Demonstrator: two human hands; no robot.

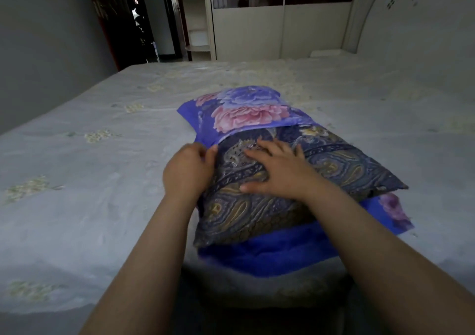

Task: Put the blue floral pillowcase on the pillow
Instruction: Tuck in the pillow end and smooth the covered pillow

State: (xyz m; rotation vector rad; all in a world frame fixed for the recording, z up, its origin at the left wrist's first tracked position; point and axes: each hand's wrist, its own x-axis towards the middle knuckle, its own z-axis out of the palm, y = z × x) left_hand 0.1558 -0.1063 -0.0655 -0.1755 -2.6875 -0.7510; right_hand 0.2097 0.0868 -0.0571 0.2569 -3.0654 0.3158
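Note:
A pillow (334, 165) with a dark paisley cover lies on the bed in front of me, its far end inside the blue floral pillowcase (246, 111). The case's upper layer covers only that far end; its blue lower layer spreads out under the pillow's near side. My left hand (186, 171) pinches the pillowcase's open edge at the pillow's left side. My right hand (277, 170) rests flat on top of the pillow with fingers spread, just below the case's edge.
The bed (90, 180) carries a pale grey sheet with faint flower prints. A cream headboard (411, 26) rises at the far right. A wardrobe (270, 31) and shelves stand beyond the bed, and a dark doorway (138, 26) is at the far left.

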